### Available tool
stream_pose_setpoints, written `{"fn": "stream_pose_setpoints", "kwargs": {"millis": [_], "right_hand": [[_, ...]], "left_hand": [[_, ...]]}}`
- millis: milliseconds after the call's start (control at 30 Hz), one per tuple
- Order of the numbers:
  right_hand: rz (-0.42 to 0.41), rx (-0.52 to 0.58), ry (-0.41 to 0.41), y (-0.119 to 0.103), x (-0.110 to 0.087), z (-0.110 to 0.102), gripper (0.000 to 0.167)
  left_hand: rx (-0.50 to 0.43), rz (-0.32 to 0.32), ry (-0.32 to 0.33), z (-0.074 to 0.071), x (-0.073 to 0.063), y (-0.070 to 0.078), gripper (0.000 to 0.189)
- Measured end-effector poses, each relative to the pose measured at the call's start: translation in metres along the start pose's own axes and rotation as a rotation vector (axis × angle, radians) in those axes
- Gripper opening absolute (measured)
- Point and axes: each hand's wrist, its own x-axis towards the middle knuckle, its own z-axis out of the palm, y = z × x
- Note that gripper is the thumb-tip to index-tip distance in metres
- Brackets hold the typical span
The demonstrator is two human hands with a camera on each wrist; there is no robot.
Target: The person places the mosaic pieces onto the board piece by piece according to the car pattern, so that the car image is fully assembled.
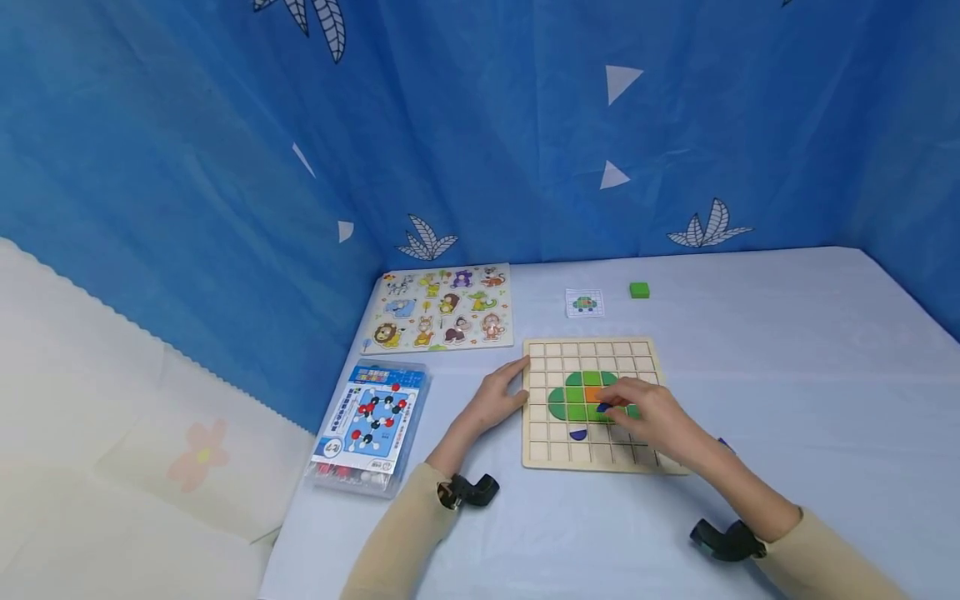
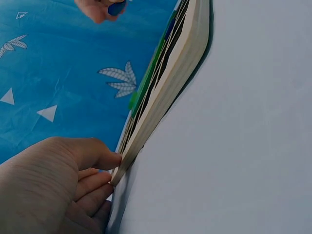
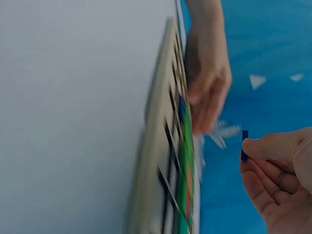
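My right hand [image 1: 651, 414] is above the right part of a wooden grid board [image 1: 540, 454], pinching a dark blue piece [image 3: 244, 145] between thumb and fingers. In the right wrist view that piece appears edge-on, off the board. My left hand [image 1: 497, 398] touches the board's left edge with its thumb and fingertips, which the left wrist view also shows. Green pieces [image 1: 576, 412] and an orange piece [image 1: 592, 395] lie together in the middle of the grid, partly hidden by my right hand. Below them, a dark blue half-round piece [image 1: 578, 435] lies on the board.
Behind the board are a small pattern card [image 1: 585, 303] and a green block [image 1: 639, 290]. At the left lie an animal puzzle board [image 1: 437, 308] and a boxed molecule model kit [image 1: 371, 429]. A blue piece [image 1: 726, 445] shows partly beyond my right wrist. Blue curtain [image 1: 510, 125] hangs behind the table.
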Motion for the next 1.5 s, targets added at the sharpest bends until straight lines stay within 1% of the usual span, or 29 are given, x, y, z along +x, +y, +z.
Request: {"fn": "stream_pose_setpoints", "kwargs": {"millis": [133,233,300,400,567,800,1033,1167,1300,1367,1433,1500], "right_hand": [[-0.027,0.029,-0.093,-0.005,0.007,0.022,0.021],[-0.031,0.051,-0.128,-0.001,0.009,0.035,0.019],[-0.041,0.063,-0.136,0.003,0.01,0.04,0.02],[-0.05,0.051,-0.138,0.006,0.011,0.045,0.021],[-0.067,0.02,-0.126,0.007,0.012,0.046,0.022],[-0.095,0.024,-0.121,0.005,0.011,0.047,0.022],[-0.124,0.022,-0.076,0.005,0.01,0.05,0.023],[-0.115,0.038,-0.081,0.004,0.009,0.049,0.022],[-0.064,0.109,-0.122,0.002,0.007,0.042,0.021],[-0.03,0.134,-0.126,0.002,0.005,0.034,0.022],[-0.011,0.139,-0.103,0.005,0.001,0.022,0.023],[0.037,0.121,-0.074,0.011,-0.005,0.008,0.023]], "left_hand": [[-0.007,0.001,-0.006,0.001,0.0,0.001,0.062],[-0.01,0.001,-0.011,0.001,0.0,0.001,0.061],[-0.01,-0.002,-0.013,0.002,0.001,0.0,0.061],[-0.009,-0.002,-0.011,0.002,0.001,-0.002,0.061],[-0.01,-0.005,-0.004,0.001,0.002,-0.004,0.062],[-0.011,-0.014,-0.007,0.001,0.001,-0.002,0.062],[-0.003,-0.015,-0.003,0.001,0.001,-0.001,0.062],[0.0,-0.017,-0.002,0.001,0.001,-0.001,0.063],[0.0,-0.01,-0.003,0.001,0.001,-0.001,0.062],[-0.004,-0.009,-0.003,0.001,0.001,-0.001,0.062],[-0.007,-0.009,-0.003,0.001,0.001,-0.001,0.062],[-0.007,-0.011,-0.005,0.001,0.0,-0.002,0.062]]}}
